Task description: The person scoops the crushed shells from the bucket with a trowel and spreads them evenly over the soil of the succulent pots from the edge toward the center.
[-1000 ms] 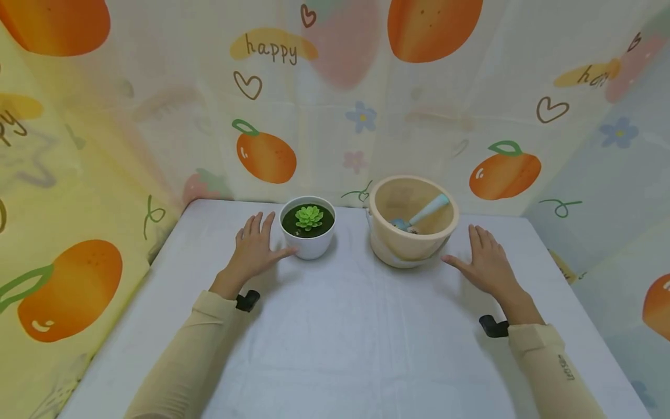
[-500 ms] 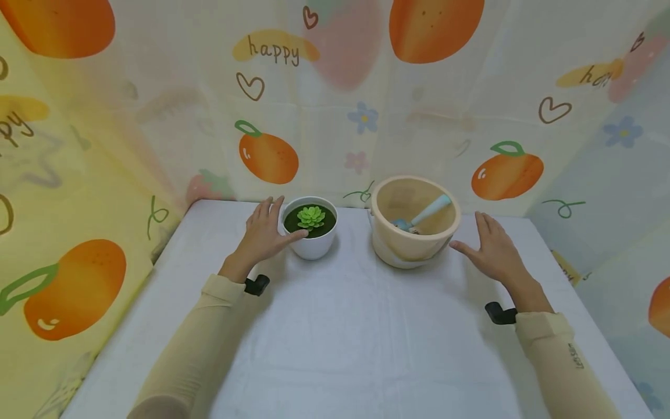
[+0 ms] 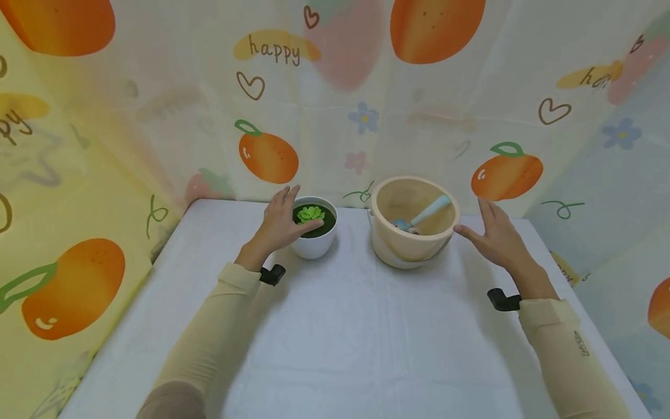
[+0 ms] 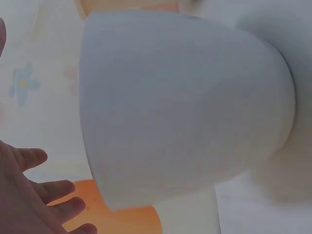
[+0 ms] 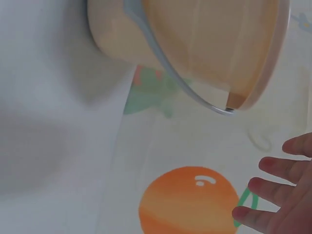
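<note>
My left hand [image 3: 280,226], fingers spread, is raised at the left side of a white flowerpot [image 3: 313,248]. Its thumb overlaps the pot's rim in the head view, just in front of a small green succulent [image 3: 310,213] in dark soil. In the left wrist view, the fingers [image 4: 58,190] are apart from the pot's smooth wall [image 4: 180,107]. My right hand [image 3: 499,238] hovers right of a beige bucket [image 3: 403,251], thumb tip at its rim. The right wrist view has extended fingers [image 5: 273,190] beside the bucket [image 5: 209,44]. Neither hand holds anything.
Inside the bucket leans a tool with a pale blue handle [image 3: 431,209], its lower end partly hidden. The bucket's grey handle [image 5: 163,63] hangs down its side. A white cloth [image 3: 335,326] covers the table; printed fabric walls [image 3: 324,116] enclose its back and sides.
My left hand has risen forward and to the right, its thumb now over the pot's rim. My right hand has moved up and forward beside the bucket. Pot and bucket stay put.
</note>
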The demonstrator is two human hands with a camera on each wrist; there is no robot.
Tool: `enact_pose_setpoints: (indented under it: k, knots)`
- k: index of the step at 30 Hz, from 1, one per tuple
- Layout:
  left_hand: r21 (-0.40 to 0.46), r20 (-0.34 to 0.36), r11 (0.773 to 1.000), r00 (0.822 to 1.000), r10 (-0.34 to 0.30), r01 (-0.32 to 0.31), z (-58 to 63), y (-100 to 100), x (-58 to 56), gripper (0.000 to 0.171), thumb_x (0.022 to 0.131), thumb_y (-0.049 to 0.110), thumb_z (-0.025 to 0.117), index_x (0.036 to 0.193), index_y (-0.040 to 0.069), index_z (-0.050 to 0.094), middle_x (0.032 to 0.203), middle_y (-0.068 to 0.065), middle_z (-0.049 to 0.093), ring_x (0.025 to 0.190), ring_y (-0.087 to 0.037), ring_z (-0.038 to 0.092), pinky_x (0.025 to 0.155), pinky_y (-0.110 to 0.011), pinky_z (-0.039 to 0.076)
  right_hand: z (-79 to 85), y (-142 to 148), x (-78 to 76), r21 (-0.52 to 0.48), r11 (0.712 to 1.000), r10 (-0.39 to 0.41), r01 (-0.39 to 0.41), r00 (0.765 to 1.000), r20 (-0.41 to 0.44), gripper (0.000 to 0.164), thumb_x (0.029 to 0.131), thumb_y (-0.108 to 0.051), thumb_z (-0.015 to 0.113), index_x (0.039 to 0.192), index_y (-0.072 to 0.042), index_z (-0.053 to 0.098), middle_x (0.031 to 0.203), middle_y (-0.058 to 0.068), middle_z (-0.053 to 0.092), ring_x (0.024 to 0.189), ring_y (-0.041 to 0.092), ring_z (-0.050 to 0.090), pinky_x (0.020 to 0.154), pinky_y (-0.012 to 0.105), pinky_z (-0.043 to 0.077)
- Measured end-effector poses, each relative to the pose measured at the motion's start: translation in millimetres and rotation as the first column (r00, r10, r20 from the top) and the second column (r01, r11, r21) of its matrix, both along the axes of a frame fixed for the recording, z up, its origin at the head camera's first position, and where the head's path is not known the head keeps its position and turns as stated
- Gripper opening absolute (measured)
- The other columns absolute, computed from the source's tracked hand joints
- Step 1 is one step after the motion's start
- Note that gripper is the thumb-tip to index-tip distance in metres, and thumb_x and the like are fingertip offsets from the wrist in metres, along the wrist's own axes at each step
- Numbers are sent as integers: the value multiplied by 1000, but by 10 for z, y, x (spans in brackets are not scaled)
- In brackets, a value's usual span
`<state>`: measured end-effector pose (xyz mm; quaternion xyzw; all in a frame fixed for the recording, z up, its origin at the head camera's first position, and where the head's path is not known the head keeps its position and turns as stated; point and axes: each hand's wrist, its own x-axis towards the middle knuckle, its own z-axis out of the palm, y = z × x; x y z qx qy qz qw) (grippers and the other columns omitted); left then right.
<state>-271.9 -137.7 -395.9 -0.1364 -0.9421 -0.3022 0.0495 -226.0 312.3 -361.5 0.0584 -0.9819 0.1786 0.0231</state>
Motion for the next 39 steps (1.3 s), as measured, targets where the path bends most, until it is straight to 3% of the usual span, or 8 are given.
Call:
enact_pose_setpoints:
  k: [6, 11, 14, 17, 20, 23, 31, 39]
  knots:
    - [35, -20, 999, 999, -34, 35, 30, 144, -36, 111, 76, 76, 61, 155, 10, 19, 160, -21, 17, 148, -40, 15, 117, -64, 14, 59, -40, -78, -2, 1000, 15, -15, 1000, -8, 100, 93, -63, 50, 155, 1, 5, 156, 33, 15, 141, 53, 18, 110, 70, 21]
    - [53, -38, 996, 997, -67, 69, 46, 291, -63, 130, 62, 98, 38, 155, 9, 20, 159, -23, 19, 148, -40, 16, 116, -64, 14, 92, -75, -146, -12, 999, 35, -35, 999, 3, 98, 92, -62, 51, 154, 3, 10, 156, 32, 16, 141, 52, 19, 111, 69, 20]
    - [52, -41, 996, 997, -70, 72, 58, 404, -81, 138, 54, 103, 28, 155, 9, 20, 159, -23, 20, 148, -40, 18, 116, -64, 16, 102, -87, -184, -17, 998, 56, -56, 998, 8, 98, 92, -60, 53, 154, 3, 12, 156, 32, 18, 142, 51, 19, 112, 68, 20]
    - [69, -23, 994, 996, -82, 84, 82, 529, -95, 129, 63, 98, 39, 155, 10, 19, 160, -22, 18, 148, -40, 17, 117, -63, 16, 107, -102, -219, -14, 998, 69, -69, 997, 24, 98, 91, -60, 54, 154, 3, 13, 156, 32, 17, 142, 51, 18, 112, 68, 19]
    - [79, 7, 993, 996, -93, 92, 105, 648, -106, 112, 76, 80, 56, 157, 13, 16, 162, -20, 15, 149, -38, 14, 118, -62, 14, 108, -128, -251, -23, 997, 74, -73, 996, 40, 98, 90, -59, 56, 154, 3, 14, 156, 31, 17, 143, 51, 17, 112, 68, 19]
    - [71, 23, 994, 996, -85, 84, 128, 755, -112, 103, 81, 64, 65, 157, 15, 16, 162, -17, 15, 150, -35, 14, 119, -60, 15, 108, -158, -281, -42, 996, 74, -73, 996, 44, 98, 90, -58, 59, 153, 3, 17, 156, 31, 18, 143, 50, 17, 113, 68, 18]
    - [63, 44, 992, 993, -113, 110, 121, 977, -128, 103, 81, 63, 66, 157, 16, 16, 162, -16, 16, 150, -35, 15, 119, -60, 15, 126, -208, -373, -16, 997, 72, -71, 996, 45, 95, 90, -58, 58, 152, 3, 21, 156, 31, 20, 143, 50, 19, 113, 68, 19]
    - [52, 15, 987, 988, -154, 154, 80, 1094, -171, 99, 82, 58, 67, 156, 15, 18, 161, -17, 20, 149, -35, 18, 118, -60, 19, 164, -248, -486, 20, 995, 93, -94, 994, 56, 92, 92, -60, 54, 152, 2, 24, 154, 32, 22, 141, 51, 21, 112, 68, 21]
